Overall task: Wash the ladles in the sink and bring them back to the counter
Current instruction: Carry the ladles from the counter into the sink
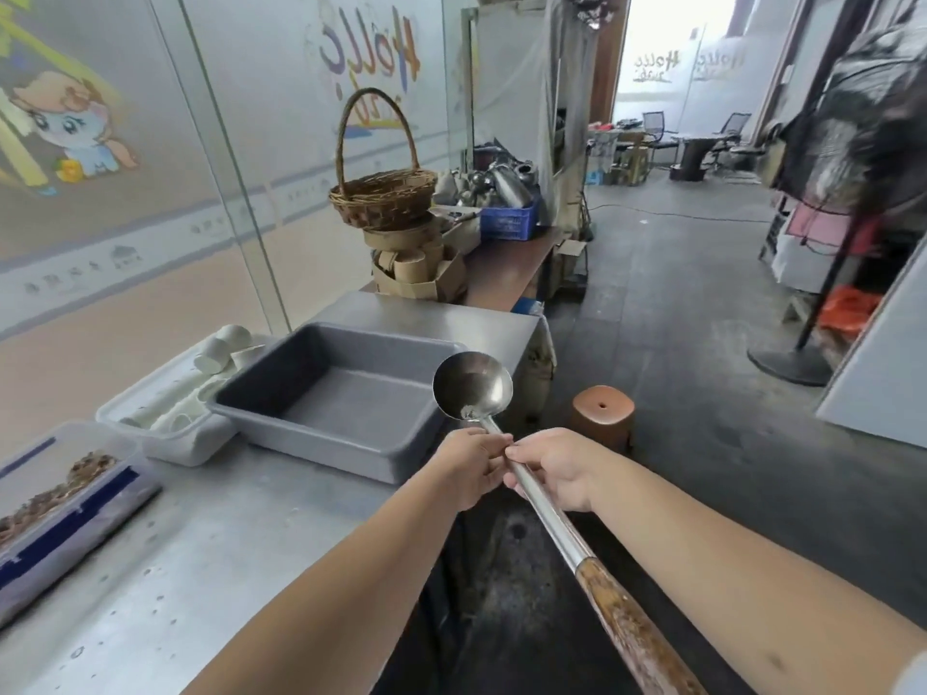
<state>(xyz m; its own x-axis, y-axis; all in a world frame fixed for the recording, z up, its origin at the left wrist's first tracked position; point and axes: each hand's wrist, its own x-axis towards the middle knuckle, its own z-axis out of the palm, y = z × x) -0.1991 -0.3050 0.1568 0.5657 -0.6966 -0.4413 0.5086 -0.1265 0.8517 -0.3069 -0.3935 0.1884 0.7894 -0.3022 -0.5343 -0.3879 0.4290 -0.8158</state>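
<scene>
A long steel ladle (472, 386) with a worn wooden handle end points away from me, its round bowl hanging over the right rim of a grey plastic tub (281, 416). My left hand (469, 469) pinches the metal shaft just below the bowl. On the same shaft, right beside it, my right hand (552, 466) is closed. The tub looks empty and stands on the steel counter (210, 559). No sink is in view.
A white tray (165, 438) with white cups sits left of the tub; a lidded clear box (65, 499) of brown pieces lies at the near left. Beyond are a wicker basket (383, 193) and a blue crate (509, 223). A brown stool (602, 416) stands on the floor to the right.
</scene>
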